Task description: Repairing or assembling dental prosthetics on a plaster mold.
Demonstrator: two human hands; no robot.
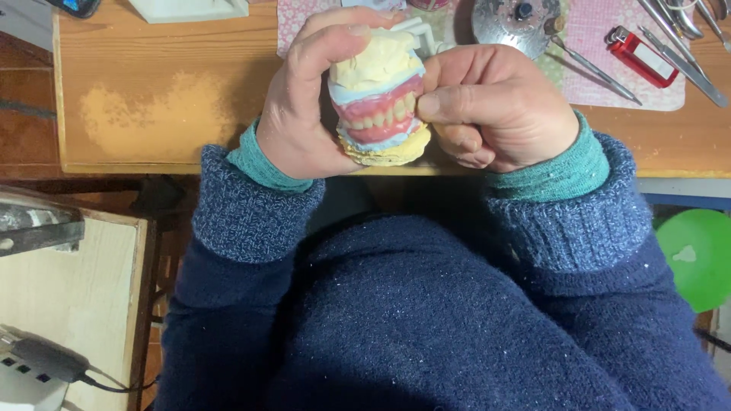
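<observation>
A dental model (pixel 378 99) of pale yellow plaster, with pink wax gums and a row of teeth between its upper and lower halves, is held up in front of the wooden workbench (pixel 167 99). My left hand (pixel 308 99) wraps around its left side, thumb over the top. My right hand (pixel 495 106) grips its right side, thumb pressed against the teeth. Both arms wear a dark blue sweater with green cuffs.
On the bench at the back right lie several metal dental hand tools (pixel 685 46) and a red lighter (pixel 641 55) on a pink mat (pixel 601 76), beside a round metal dish (pixel 518 23). A white slab (pixel 186 9) lies at the back left. A green round object (pixel 697 255) sits lower right.
</observation>
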